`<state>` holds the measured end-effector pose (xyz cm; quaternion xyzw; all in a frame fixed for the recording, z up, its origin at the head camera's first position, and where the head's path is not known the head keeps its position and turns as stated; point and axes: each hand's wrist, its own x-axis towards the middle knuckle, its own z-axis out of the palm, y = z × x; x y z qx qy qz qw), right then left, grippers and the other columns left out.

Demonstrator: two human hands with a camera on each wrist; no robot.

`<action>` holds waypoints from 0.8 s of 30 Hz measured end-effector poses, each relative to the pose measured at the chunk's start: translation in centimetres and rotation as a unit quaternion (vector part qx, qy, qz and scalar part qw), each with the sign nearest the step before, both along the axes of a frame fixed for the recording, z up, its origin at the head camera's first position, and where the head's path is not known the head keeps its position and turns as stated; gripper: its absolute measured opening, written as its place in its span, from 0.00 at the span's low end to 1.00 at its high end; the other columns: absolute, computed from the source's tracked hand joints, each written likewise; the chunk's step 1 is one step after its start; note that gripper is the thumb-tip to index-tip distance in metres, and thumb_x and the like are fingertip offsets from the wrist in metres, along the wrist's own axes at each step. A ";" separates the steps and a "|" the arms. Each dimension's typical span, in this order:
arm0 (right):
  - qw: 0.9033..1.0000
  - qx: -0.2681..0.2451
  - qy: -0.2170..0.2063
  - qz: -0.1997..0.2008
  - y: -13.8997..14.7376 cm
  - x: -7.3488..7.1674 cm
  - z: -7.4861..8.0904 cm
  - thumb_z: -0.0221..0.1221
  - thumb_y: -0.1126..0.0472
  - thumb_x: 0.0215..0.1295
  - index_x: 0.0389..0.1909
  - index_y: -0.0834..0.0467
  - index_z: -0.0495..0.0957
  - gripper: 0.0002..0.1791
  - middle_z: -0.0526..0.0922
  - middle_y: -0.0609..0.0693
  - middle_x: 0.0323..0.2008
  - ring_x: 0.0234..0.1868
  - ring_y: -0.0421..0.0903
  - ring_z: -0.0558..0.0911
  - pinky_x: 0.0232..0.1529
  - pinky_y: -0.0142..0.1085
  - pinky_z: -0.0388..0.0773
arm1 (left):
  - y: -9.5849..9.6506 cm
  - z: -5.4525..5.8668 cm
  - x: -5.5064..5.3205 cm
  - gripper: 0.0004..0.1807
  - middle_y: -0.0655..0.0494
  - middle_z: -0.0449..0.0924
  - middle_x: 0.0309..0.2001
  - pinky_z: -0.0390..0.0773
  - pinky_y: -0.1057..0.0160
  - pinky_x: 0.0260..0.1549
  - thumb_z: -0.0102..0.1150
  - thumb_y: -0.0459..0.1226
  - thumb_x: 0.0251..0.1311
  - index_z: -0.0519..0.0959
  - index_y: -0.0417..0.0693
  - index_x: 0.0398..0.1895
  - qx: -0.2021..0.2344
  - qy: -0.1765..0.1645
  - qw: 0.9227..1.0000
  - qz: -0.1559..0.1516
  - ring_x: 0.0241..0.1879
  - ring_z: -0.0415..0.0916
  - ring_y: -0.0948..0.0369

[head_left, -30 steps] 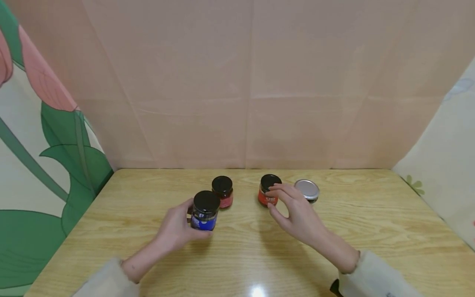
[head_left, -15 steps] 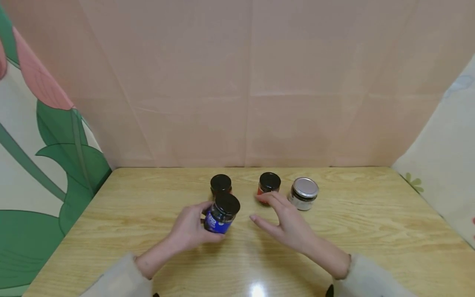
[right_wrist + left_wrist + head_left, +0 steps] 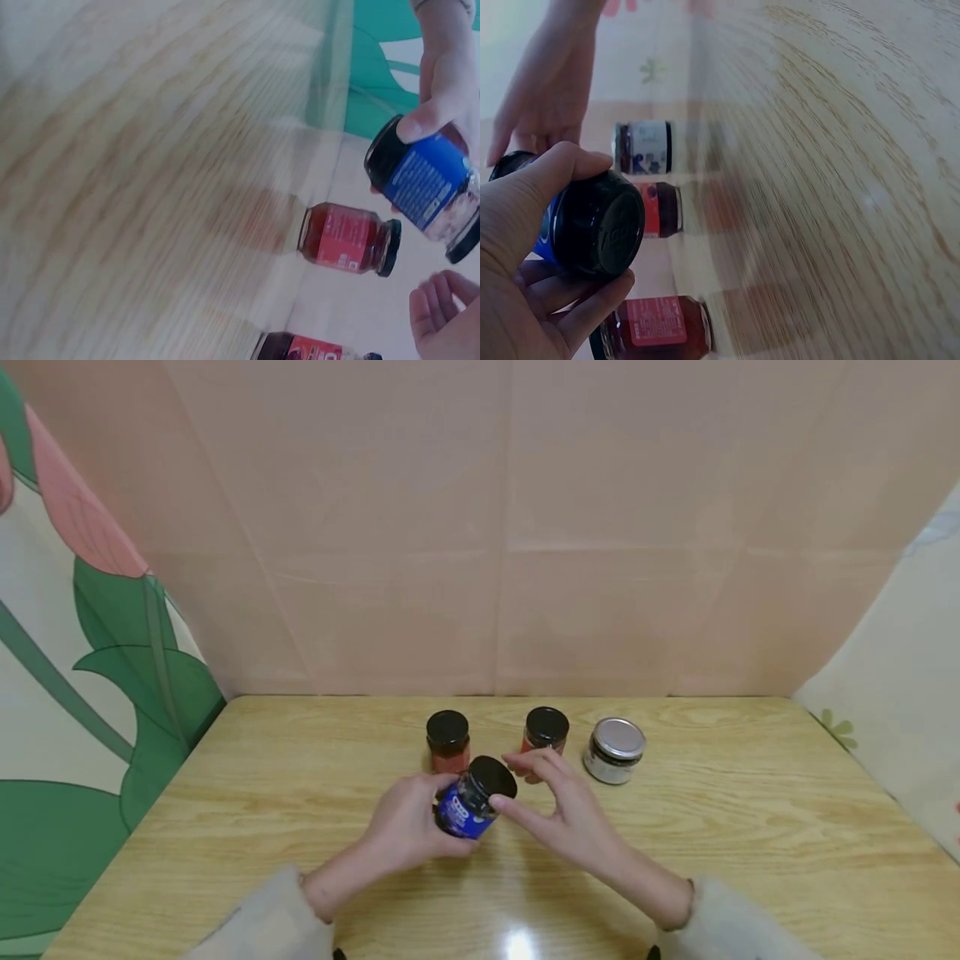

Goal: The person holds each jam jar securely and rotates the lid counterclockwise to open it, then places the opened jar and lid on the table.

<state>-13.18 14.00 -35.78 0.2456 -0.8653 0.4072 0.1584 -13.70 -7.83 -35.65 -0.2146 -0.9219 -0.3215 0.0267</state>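
Note:
My left hand [image 3: 408,827] grips a glass jar [image 3: 463,806] with a blue label and black lid, held above the table and tilted so its lid leans right. In the left wrist view the jar's dark base [image 3: 611,225] faces the camera, thumb on one side and fingers on the other. Beside the lid, my right hand [image 3: 566,810] has its thumb and fingers spread, thumb tip right at the lid's edge in the head view. The right wrist view shows a gap between the right fingers [image 3: 439,307] and the lid [image 3: 465,238].
Behind the hands, on the wooden table [image 3: 300,760], stand a pink-labelled jar [image 3: 448,743] with a black lid, a red-labelled jar [image 3: 546,729] with a black lid, and a white-labelled jar [image 3: 615,750] with a silver lid. A beige cloth [image 3: 495,568] hangs behind the table.
My left hand has carried the blue-labelled jar rightward and tilted it toward the right. My right hand has drawn away from the red-labelled jar, leftward to the held jar's lid.

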 end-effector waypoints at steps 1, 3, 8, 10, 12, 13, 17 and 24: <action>1.000 -0.005 -0.009 -0.007 -0.1 0.0 0.0 0.67 0.52 0.56 0.53 0.58 0.78 0.25 0.79 0.46 0.46 0.46 0.44 0.78 0.47 0.40 0.78 | 0.1 0.0 0.0 0.38 0.53 0.84 0.37 0.79 0.56 0.39 0.80 0.45 0.29 0.80 0.40 0.50 -0.004 0.006 1.000 -0.001 0.37 0.78 0.59; 0.999 -0.016 -0.029 -0.027 -0.3 0.1 0.1 0.68 0.51 0.55 0.51 0.57 0.79 0.24 0.78 0.46 0.44 0.43 0.43 0.77 0.45 0.38 0.78 | 0.3 0.0 0.1 0.38 0.53 0.83 0.36 0.79 0.57 0.37 0.80 0.45 0.29 0.80 0.40 0.49 -0.018 0.019 1.000 -0.001 0.35 0.78 0.59; 0.996 -0.029 -0.056 -0.070 -0.6 0.2 0.3 0.70 0.50 0.52 0.42 0.55 0.82 0.19 0.77 0.44 0.34 0.33 0.41 0.74 0.35 0.32 0.74 | 0.8 0.0 0.4 0.37 0.54 0.83 0.33 0.78 0.60 0.33 0.79 0.46 0.28 0.80 0.43 0.48 -0.042 0.045 0.998 0.003 0.33 0.77 0.61; 0.995 -0.024 -0.060 -0.080 -0.7 0.1 0.4 0.70 0.49 0.51 0.40 0.54 0.82 0.18 0.77 0.44 0.31 0.31 0.39 0.73 0.32 0.29 0.72 | 0.9 0.0 0.5 0.35 0.56 0.82 0.33 0.77 0.63 0.31 0.79 0.47 0.28 0.81 0.45 0.46 -0.047 0.056 0.997 0.005 0.31 0.77 0.62; 0.994 -0.022 -0.064 -0.084 -0.8 0.1 0.4 0.70 0.48 0.51 0.38 0.54 0.82 0.18 0.76 0.44 0.29 0.29 0.39 0.73 0.29 0.29 0.71 | 1.0 0.0 0.5 0.33 0.57 0.82 0.31 0.76 0.65 0.29 0.79 0.48 0.28 0.81 0.48 0.44 -0.049 0.064 0.997 0.006 0.30 0.77 0.63; 0.994 -0.021 -0.068 -0.086 -0.8 0.1 0.5 0.70 0.47 0.50 0.37 0.54 0.82 0.18 0.76 0.44 0.28 0.28 0.39 0.73 0.29 0.29 0.71 | 1.0 -0.1 0.5 0.32 0.58 0.81 0.31 0.75 0.66 0.28 0.79 0.48 0.28 0.81 0.49 0.43 -0.051 0.065 0.997 0.007 0.30 0.76 0.64; 0.993 -0.016 -0.078 -0.092 -1.0 0.0 0.6 0.71 0.45 0.49 0.36 0.55 0.81 0.20 0.75 0.44 0.27 0.27 0.39 0.73 0.27 0.28 0.71 | 1.2 -0.1 0.6 0.30 0.59 0.81 0.30 0.74 0.67 0.27 0.79 0.48 0.27 0.81 0.51 0.41 -0.058 0.069 0.996 0.008 0.29 0.75 0.65; 0.990 -0.018 -0.095 -0.099 -1.1 0.1 0.7 0.72 0.44 0.47 0.34 0.55 0.81 0.21 0.75 0.44 0.26 0.26 0.40 0.73 0.26 0.28 0.72 | 1.3 0.0 0.9 0.31 0.60 0.81 0.30 0.74 0.68 0.27 0.79 0.49 0.28 0.81 0.51 0.41 -0.062 0.070 0.996 0.004 0.29 0.75 0.65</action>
